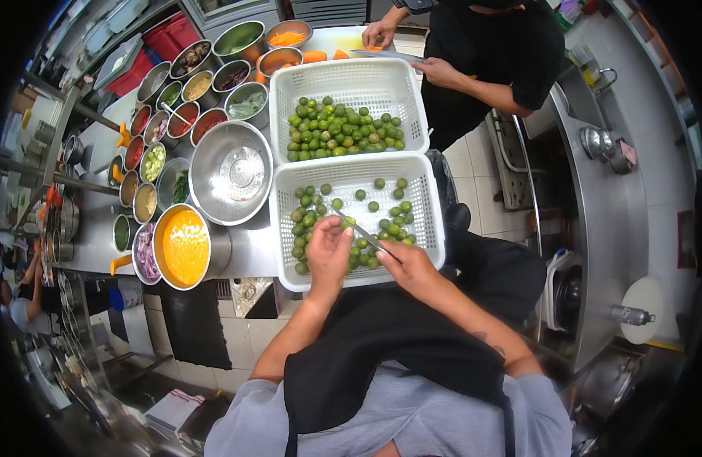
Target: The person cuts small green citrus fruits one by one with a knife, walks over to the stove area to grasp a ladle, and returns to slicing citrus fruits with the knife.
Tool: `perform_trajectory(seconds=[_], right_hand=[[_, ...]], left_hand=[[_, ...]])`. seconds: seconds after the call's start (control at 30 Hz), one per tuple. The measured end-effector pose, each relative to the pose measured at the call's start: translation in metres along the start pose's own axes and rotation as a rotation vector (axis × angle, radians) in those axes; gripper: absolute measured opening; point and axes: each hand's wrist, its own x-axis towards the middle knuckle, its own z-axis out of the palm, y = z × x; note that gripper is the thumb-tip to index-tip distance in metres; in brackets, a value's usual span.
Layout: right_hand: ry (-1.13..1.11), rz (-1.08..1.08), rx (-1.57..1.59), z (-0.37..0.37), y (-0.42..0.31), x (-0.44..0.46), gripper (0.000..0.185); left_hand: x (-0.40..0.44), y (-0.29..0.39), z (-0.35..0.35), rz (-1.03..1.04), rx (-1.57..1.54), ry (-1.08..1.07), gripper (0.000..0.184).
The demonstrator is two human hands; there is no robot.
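Observation:
My right hand (410, 266) is wrapped round the dark handle of a small knife (360, 231), whose blade points up and to the left. Close to the blade's tip, my left hand (330, 247) has its fingers bent together; a small green lime (349, 222) shows at the blade beside them, and what the fingertips hold is too small to make out. Both hands are over the near white basket (438, 228), which has loose limes (298, 229) along its left side and bottom. Directly behind it, the far white basket (419, 99) holds a pile of limes (332, 129).
Left of the baskets stand an empty metal colander (231, 173), a pot of orange liquid (183, 247) and several bowls of chopped food. Across the table, a person in black (492, 61) holds a large knife (389, 55) by orange pieces. A steel counter (595, 221) runs along the right.

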Motion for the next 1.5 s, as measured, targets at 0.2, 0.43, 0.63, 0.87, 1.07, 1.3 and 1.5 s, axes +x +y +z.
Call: perform_trajectory(seconds=[0.2, 0.43, 0.63, 0.87, 1.07, 1.3, 1.5], right_hand=[[-0.001, 0.014, 0.040, -0.007, 0.001, -0.003, 0.026], [0.013, 0.089, -0.020, -0.027, 0.021, -0.028, 0.029], [0.112, 0.081, -0.042, -0.035, 0.023, -0.036, 0.029], [0.079, 0.149, -0.022, -0.034, 0.025, -0.037, 0.028], [0.063, 0.121, -0.021, -0.030, 0.025, -0.031, 0.029], [0.059, 0.098, 0.110, -0.030, -0.004, -0.021, 0.030], [-0.028, 0.067, 0.029, -0.020, -0.003, -0.016, 0.031]], left_hand=[[0.008, 0.006, 0.001, -0.118, -0.093, -0.002, 0.027], [0.093, 0.034, -0.022, 0.078, 0.198, -0.039, 0.030], [0.122, 0.033, -0.024, 0.367, 0.997, -0.231, 0.025], [0.110, -0.024, -0.024, 0.535, 1.520, -0.329, 0.016], [0.119, -0.016, -0.026, 0.171, 0.926, -0.330, 0.028], [0.074, 0.037, -0.017, -0.308, -0.116, -0.260, 0.037], [0.054, 0.038, -0.019, -0.284, -0.241, -0.232, 0.028]])
